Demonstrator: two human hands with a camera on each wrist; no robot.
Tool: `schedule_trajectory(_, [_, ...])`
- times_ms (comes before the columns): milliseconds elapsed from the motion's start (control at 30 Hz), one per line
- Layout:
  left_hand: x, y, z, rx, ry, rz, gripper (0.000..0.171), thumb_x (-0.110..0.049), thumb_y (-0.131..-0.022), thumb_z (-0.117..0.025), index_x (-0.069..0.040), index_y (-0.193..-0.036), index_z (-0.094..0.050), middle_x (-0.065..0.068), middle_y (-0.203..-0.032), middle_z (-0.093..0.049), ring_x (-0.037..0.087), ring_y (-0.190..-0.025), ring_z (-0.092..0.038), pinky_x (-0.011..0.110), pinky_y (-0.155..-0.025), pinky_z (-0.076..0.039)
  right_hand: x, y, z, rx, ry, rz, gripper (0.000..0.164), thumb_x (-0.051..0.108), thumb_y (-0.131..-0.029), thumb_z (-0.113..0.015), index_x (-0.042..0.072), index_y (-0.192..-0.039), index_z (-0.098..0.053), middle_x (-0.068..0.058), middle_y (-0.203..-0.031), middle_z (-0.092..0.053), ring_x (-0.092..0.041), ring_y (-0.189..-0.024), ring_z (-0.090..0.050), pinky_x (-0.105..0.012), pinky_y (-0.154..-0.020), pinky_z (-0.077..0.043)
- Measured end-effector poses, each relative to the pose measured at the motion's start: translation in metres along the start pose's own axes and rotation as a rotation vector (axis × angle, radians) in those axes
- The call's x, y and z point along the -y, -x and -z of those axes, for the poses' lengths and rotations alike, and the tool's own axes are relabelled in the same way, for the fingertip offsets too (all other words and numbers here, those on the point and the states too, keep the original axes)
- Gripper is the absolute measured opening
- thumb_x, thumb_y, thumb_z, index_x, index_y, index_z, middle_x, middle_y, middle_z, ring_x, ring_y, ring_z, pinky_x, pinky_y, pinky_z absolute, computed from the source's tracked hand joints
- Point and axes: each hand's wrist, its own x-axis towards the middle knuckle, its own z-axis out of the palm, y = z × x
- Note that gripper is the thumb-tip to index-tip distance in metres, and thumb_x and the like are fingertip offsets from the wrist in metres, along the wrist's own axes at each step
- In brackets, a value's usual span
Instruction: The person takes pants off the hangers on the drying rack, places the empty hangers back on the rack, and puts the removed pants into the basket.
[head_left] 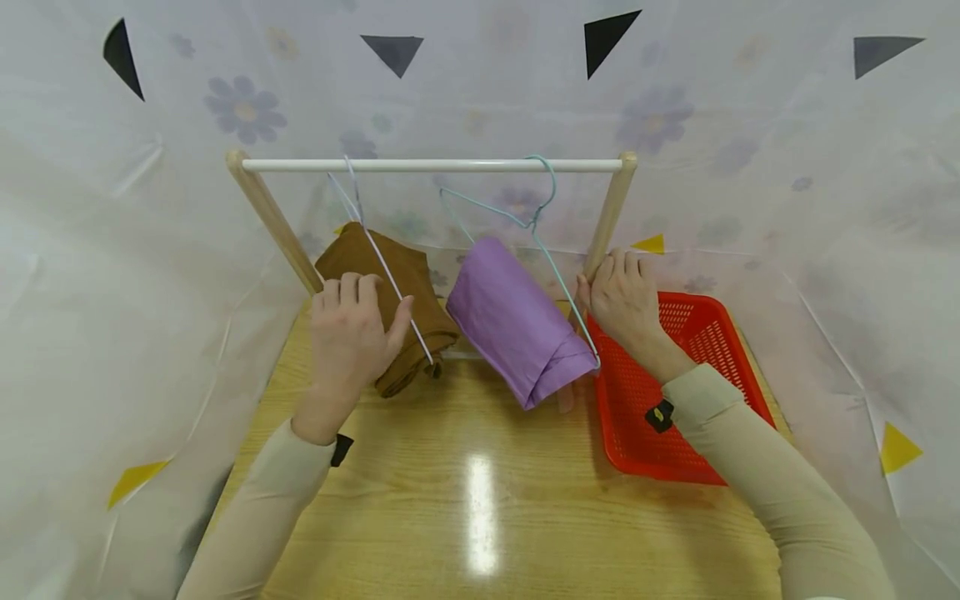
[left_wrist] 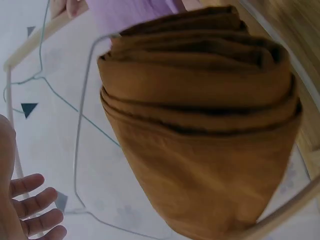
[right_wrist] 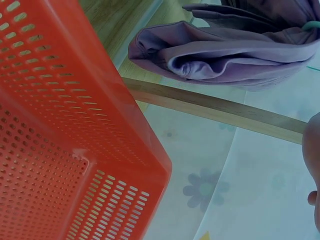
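Observation:
A brown folded garment (head_left: 397, 258) hangs on a lavender wire hanger (head_left: 386, 271) at the left of a small clothes rack, its hook on the white rail (head_left: 442, 166). My left hand (head_left: 347, 333) is beside it, near the left post; the left wrist view shows its fingers (left_wrist: 37, 202) loosely extended with nothing between them. Over a mint green hanger (head_left: 553, 271) to the right lies a purple folded garment (head_left: 510, 317), tilted down toward the front. My right hand (head_left: 626, 300) grips the rack's right wooden post (head_left: 609, 212), thumb on one side and fingers on the other.
A red perforated plastic basket (head_left: 618, 421) stands on the wooden table (head_left: 390, 508) at the right, under my right forearm. Behind the rack hangs a pale flowered sheet (head_left: 487, 92) with black and yellow triangles on it.

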Motion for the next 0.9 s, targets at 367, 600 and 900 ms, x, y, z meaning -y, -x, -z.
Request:
schedule_trajectory(367, [-0.056, -0.008, -0.012, -0.005, 0.113, -0.009, 0.054, -0.055, -0.094, -0.045, -0.004, -0.1, -0.062, 0.012, -0.091, -0.062, 0.03, -0.078, -0.054, 0.039, -0.065, -0.044, 0.0, 0.001, -0.001, 0.005, 0.011, -0.003, 0.051, 0.039, -0.099, -0.035, -0.005, -0.078, -0.05, -0.016, -0.071, -0.045, -0.036, -0.066, -0.046, -0.044, -0.062, -0.036])
schedule_trajectory(600, [-0.088, -0.01, -0.021, 0.029, 0.161, -0.008, 0.054, -0.056, -0.094, -0.044, -0.006, -0.099, -0.062, 0.009, -0.093, -0.064, 0.028, -0.081, -0.056, 0.038, -0.069, -0.046, 0.001, 0.002, 0.0, 0.024, 0.0, -0.008, 0.053, 0.039, -0.1, -0.032, -0.005, -0.078, -0.049, -0.017, -0.071, -0.045, -0.036, -0.066, -0.046, -0.044, -0.064, -0.036])
schedule_trajectory(900, [-0.121, -0.008, -0.038, 0.078, 0.173, -0.022, 0.053, -0.057, -0.094, -0.042, -0.008, -0.101, -0.062, 0.007, -0.095, -0.065, 0.026, -0.082, -0.057, 0.036, -0.069, -0.047, 0.002, 0.003, -0.001, 0.009, -0.018, -0.013, 0.044, 0.036, -0.095, -0.047, -0.005, -0.078, -0.049, -0.016, -0.071, -0.044, -0.037, -0.066, -0.046, -0.045, -0.064, -0.036])
